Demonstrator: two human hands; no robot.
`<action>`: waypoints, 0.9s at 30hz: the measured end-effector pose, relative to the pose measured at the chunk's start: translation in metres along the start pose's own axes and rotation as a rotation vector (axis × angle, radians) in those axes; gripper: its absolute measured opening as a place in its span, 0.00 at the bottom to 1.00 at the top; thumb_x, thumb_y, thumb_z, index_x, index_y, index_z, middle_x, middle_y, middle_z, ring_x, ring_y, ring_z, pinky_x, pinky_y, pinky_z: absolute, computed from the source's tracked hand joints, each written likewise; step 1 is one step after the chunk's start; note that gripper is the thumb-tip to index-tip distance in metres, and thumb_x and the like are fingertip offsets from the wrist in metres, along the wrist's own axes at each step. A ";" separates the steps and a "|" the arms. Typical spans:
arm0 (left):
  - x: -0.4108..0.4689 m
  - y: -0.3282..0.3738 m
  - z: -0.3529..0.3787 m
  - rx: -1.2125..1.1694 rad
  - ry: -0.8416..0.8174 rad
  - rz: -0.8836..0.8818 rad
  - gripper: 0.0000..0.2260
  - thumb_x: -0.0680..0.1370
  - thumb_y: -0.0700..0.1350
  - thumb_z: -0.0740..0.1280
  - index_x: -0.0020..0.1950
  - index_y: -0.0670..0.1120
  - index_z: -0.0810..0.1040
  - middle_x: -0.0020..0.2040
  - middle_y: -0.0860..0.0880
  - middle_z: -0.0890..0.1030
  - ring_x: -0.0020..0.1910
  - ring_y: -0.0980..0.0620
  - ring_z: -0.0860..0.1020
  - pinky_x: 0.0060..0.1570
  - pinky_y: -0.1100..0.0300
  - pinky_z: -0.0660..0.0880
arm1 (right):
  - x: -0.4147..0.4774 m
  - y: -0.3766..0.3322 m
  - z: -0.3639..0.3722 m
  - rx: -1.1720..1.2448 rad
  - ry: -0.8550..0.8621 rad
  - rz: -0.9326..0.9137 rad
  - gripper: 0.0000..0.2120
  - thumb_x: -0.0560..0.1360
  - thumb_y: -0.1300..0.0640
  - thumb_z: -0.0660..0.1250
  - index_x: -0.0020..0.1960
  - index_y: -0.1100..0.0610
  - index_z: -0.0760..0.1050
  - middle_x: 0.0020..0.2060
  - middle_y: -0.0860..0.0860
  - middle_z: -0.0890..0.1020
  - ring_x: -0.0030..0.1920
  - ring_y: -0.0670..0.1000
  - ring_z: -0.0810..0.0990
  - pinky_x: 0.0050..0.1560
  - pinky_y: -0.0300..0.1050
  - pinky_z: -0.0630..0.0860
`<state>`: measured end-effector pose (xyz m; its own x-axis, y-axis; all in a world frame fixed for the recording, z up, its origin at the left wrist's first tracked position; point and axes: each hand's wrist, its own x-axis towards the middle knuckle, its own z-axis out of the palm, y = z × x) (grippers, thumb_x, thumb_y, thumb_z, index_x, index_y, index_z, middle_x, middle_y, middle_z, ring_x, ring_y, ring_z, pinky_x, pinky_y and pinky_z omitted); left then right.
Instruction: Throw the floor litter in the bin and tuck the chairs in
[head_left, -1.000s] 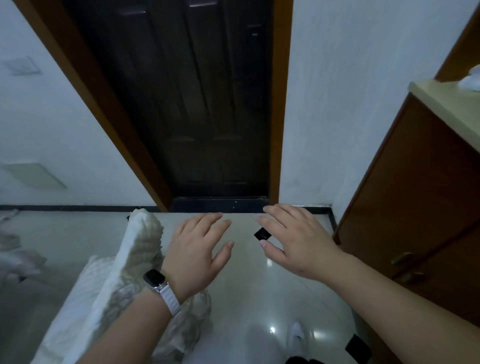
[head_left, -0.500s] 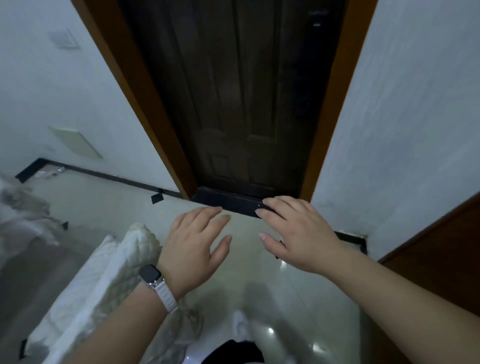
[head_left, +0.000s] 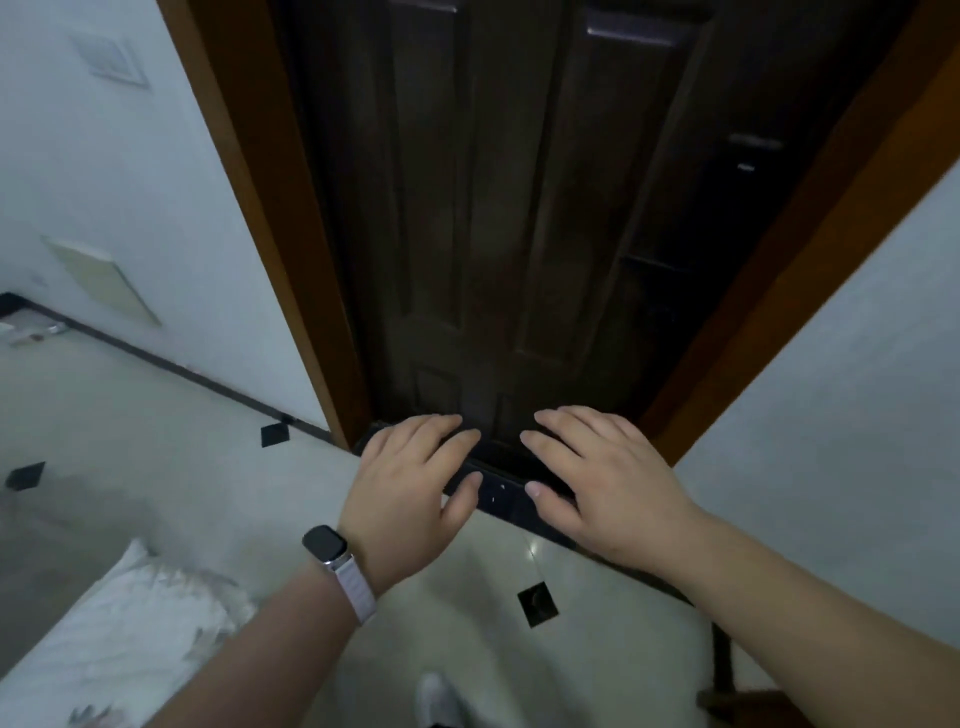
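Door (head_left: 519, 234) nearer; L hand (head_left: 410, 493), R hand (head_left: 608, 483) same pose.

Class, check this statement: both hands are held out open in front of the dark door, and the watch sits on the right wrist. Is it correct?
Not quite. The head view shows the watch on the left wrist. The left hand and right hand are both open before the dark door.

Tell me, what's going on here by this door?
A person stands facing a dark door, both arms stretched forward. The left hand, a watch on its wrist, and the right hand are open and hold nothing. White bedding shows at lower left; the floor is pale tile. No bin or chair is in view.
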<state>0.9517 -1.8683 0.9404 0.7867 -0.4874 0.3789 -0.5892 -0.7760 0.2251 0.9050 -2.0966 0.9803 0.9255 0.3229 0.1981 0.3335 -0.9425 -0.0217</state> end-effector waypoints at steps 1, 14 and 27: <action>0.012 -0.011 -0.001 0.001 0.004 0.002 0.19 0.78 0.55 0.60 0.65 0.50 0.77 0.63 0.50 0.78 0.63 0.49 0.74 0.61 0.50 0.71 | 0.017 0.002 0.000 -0.018 0.016 -0.011 0.22 0.78 0.42 0.58 0.66 0.53 0.75 0.64 0.51 0.77 0.66 0.53 0.72 0.63 0.49 0.69; 0.099 -0.117 0.002 0.129 -0.032 -0.247 0.17 0.79 0.55 0.60 0.65 0.51 0.77 0.62 0.50 0.79 0.61 0.45 0.77 0.60 0.45 0.73 | 0.198 0.059 0.053 0.091 -0.029 -0.094 0.25 0.78 0.40 0.55 0.69 0.52 0.73 0.67 0.51 0.75 0.68 0.54 0.71 0.65 0.53 0.68; 0.171 -0.181 -0.023 0.441 0.086 -0.484 0.17 0.77 0.54 0.63 0.64 0.49 0.77 0.62 0.48 0.79 0.61 0.44 0.75 0.57 0.49 0.70 | 0.392 0.083 0.100 0.302 0.005 -0.514 0.24 0.78 0.42 0.55 0.66 0.53 0.75 0.64 0.52 0.77 0.65 0.55 0.72 0.62 0.55 0.70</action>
<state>1.1889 -1.8023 0.9852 0.9156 -0.0225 0.4016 -0.0271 -0.9996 0.0058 1.3138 -2.0392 0.9580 0.6310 0.7302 0.2620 0.7757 -0.5987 -0.1995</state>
